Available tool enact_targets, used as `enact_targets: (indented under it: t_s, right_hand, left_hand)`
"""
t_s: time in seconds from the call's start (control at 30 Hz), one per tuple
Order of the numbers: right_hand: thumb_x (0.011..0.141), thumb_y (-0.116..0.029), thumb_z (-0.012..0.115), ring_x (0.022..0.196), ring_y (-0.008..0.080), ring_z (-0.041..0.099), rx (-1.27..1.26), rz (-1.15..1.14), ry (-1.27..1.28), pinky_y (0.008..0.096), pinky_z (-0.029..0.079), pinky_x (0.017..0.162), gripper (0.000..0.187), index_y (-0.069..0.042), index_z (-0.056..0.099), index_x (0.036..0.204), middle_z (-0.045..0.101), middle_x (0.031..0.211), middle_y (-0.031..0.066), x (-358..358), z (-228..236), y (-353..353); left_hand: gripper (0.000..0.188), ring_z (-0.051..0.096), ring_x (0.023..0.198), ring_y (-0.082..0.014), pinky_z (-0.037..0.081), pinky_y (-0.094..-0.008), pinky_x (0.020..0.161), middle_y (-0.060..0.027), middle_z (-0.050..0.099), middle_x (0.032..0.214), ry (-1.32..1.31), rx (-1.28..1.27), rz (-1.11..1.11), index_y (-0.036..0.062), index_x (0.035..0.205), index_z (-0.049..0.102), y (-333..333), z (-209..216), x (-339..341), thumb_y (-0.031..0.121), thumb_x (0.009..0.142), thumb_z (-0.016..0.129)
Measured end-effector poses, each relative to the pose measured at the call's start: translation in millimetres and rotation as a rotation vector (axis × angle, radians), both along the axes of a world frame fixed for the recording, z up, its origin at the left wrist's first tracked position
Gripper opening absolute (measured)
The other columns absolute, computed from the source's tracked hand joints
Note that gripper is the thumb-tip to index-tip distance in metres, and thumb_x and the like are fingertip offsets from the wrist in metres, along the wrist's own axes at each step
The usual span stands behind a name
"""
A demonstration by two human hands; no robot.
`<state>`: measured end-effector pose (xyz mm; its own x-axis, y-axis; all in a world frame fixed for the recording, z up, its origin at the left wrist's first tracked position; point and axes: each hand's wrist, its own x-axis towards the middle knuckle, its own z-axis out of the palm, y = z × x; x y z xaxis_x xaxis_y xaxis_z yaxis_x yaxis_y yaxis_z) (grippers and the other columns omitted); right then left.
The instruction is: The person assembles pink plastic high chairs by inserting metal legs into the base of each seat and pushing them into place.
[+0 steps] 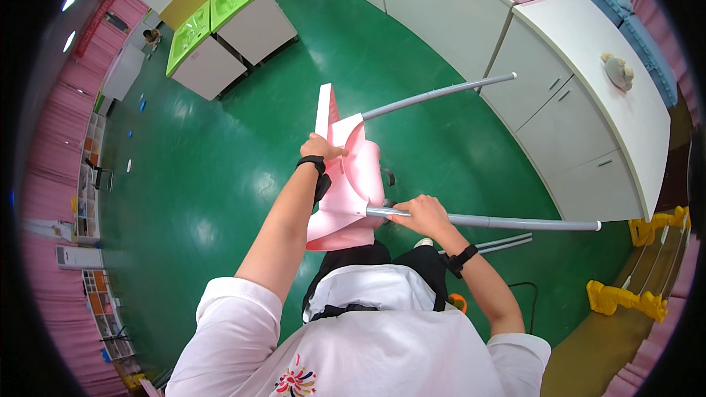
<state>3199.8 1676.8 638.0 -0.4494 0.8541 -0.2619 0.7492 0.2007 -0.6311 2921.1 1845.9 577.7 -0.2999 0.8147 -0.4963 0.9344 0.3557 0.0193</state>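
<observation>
A pink molded plastic body (364, 169) stands in front of me above the green floor, with a flat pale panel on its far left side. Two grey tubes stick out of it to the right: a far tube (441, 94) and a near tube (515, 222), both with white end caps. My left hand (322, 148) grips the body's upper left edge, thumb side toward the inside. Around the near tube, close to where it enters the body, my right hand (425, 217) is closed. Dark curved parts show at the body's right side.
Two loose grey tubes (504, 243) lie beyond my right forearm, near a black cable (531, 290). White cabinets (570, 117) line the right, with a plush toy (618, 72) on top. Green-topped units (209, 33) stand far left. Yellow-ended racks (625, 300) are at lower right.
</observation>
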Motion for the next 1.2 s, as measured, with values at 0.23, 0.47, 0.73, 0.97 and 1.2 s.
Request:
enact_targets:
  t_s: [0.23,0.47,0.73,0.97,1.2]
  right_hand:
    - [0.081,-0.046,0.063,0.07,0.0335,0.065,0.018,0.027,-0.004,0.0417,0.052,0.069,0.036,-0.015,0.074,0.093,0.066,0.069,0.016,-20.3,-13.2,4.7]
    - [0.081,-0.048,0.062,0.07,0.0349,0.065,0.049,-0.001,0.03,0.0433,0.052,0.07,0.039,-0.013,0.074,0.091,0.065,0.068,0.0182,-39.8,-25.0,-4.0]
    - [0.083,-0.047,0.06,0.072,0.0363,0.064,0.025,0.011,0.035,0.045,0.051,0.069,0.041,-0.01,0.072,0.094,0.065,0.072,0.0198,-44.8,-26.3,-2.4]
    - [0.084,-0.045,0.059,0.072,0.0361,0.065,0.107,0.068,0.027,0.0458,0.051,0.068,0.038,-0.008,0.071,0.089,0.065,0.073,0.0202,-55.5,-31.3,1.9]
    - [0.083,-0.046,0.06,0.07,0.0358,0.065,0.119,0.039,0.01,0.0452,0.051,0.066,0.039,-0.009,0.071,0.088,0.065,0.07,0.0193,-60.5,-37.0,5.2]
  left_hand:
    - [0.11,0.065,0.1,-0.0282,0.053,-0.0329,0.083,-0.0183,0.063,0.11,-0.023,-0.004,0.052,-0.0091,0.121,0.041,0.2,0.7,-12.9,0.062,0.048,0.083]
    - [0.104,0.067,0.095,-0.0277,0.054,-0.0316,0.081,-0.017,0.065,0.106,-0.014,0.053,-0.015,-0.0067,0.116,0.044,-12.3,2.6,4.6,0.061,0.047,0.083]
    - [0.105,0.068,0.094,-0.0253,0.054,-0.0317,0.079,-0.0155,0.065,0.105,-0.001,0.026,-0.012,-0.0065,0.117,0.043,-7.6,3.4,0.3,0.063,0.049,0.082]
    - [0.105,0.067,0.096,-0.027,0.054,-0.0319,0.08,-0.0159,0.065,0.108,-0.015,0.031,0.046,-0.0064,0.118,0.042,-4.3,1.0,-10.9,0.062,0.049,0.083]
    - [0.104,0.068,0.094,-0.0255,0.055,-0.031,0.079,-0.0149,0.066,0.105,-0.009,0.026,0.035,-0.0056,0.117,0.043,-0.1,-3.3,-11.4,0.061,0.048,0.083]
